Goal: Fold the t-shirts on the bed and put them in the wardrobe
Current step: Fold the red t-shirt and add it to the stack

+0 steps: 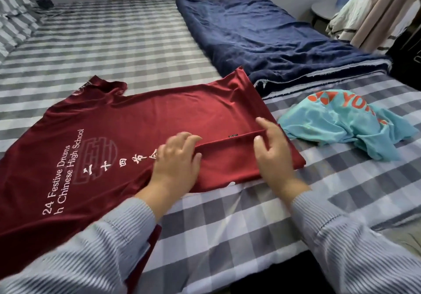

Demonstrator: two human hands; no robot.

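Hands (176, 157) (272, 148) press folded hem, red t-shirt (127, 120), on bed (227, 225).

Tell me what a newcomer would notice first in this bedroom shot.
The red t-shirt with white lettering, spread across the checked bed, draws the eye first; the left hand and right hand rest on its folded-over near edge. Right of it lies a crumpled turquoise t-shirt with orange print. Behind both, a dark blue blanket runs along the bed's right side.
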